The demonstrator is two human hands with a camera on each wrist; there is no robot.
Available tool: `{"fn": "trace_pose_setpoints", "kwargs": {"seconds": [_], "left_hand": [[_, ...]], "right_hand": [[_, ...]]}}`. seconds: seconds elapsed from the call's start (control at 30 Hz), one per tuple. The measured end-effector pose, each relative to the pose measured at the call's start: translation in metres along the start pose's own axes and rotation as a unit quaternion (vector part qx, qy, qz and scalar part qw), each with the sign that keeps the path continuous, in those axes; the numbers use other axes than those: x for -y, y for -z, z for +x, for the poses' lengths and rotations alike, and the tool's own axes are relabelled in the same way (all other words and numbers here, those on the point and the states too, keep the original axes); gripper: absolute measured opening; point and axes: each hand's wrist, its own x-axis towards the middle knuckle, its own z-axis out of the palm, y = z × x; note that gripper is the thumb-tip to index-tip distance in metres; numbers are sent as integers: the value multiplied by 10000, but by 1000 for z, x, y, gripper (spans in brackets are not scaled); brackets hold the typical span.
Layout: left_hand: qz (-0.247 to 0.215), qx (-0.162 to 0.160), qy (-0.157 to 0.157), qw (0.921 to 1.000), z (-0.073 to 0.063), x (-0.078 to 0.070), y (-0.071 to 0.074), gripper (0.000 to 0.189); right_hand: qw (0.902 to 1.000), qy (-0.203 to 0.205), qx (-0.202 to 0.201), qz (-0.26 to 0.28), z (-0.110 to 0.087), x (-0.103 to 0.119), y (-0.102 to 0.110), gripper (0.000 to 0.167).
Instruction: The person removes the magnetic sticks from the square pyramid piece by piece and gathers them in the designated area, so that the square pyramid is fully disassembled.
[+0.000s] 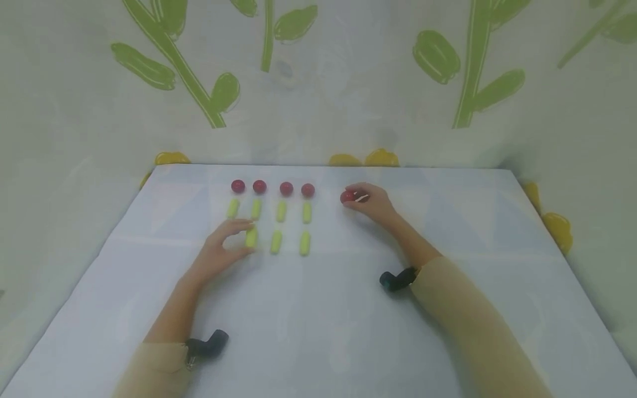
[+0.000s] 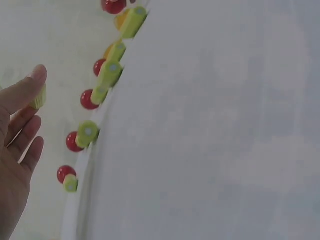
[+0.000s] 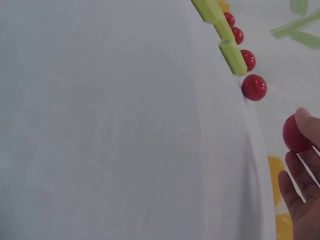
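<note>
My left hand (image 1: 219, 249) pinches a yellow-green stick-like block (image 1: 251, 236) between thumb and fingers. In the left wrist view, part of that block (image 2: 39, 98) shows behind the thumb. Over to the right, my right hand (image 1: 374, 203) holds a red ball (image 1: 347, 197) at its fingertips; the right wrist view shows this ball (image 3: 295, 134) under the thumb. Several other red balls (image 1: 286, 189) stand in a row toward the table's far edge. Just nearer lies a row of yellow-green blocks (image 1: 281, 210), and two more blocks (image 1: 276, 241) lie right of my left hand.
The white table (image 1: 318, 320) ends at a far edge against a pale wall covering (image 1: 338, 99) printed with green leaves and yellow flowers. A dark wrist camera (image 1: 208, 345) sits on the left sleeve, and another camera (image 1: 397, 280) on the right.
</note>
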Motion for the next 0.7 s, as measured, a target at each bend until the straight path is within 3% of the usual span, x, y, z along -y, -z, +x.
{"fn": "trace_pose_setpoints", "kwargs": {"seconds": [0.1, 0.23, 0.37, 0.5, 0.7], "left_hand": [[24, -60, 276, 9996, -5, 11, 12, 48], [52, -84, 395, 9992, -7, 28, 23, 46], [-46, 64, 562, 9984, -4, 43, 28, 48], [-167, 270, 910, 9953, -3, 57, 32, 51], [-114, 505, 1120, 9924, -2, 67, 36, 54]], "right_hand": [[9998, -143, 45, -131, 11, 3, -7, 44], [9993, -304, -145, -163, 23, 3, -15, 43], [9987, -359, -322, -140, 31, -1, -23, 42], [9990, -357, -242, -73, 36, 0, -34, 43], [9990, -250, -373, -29, 39, 2, -42, 43]]}}
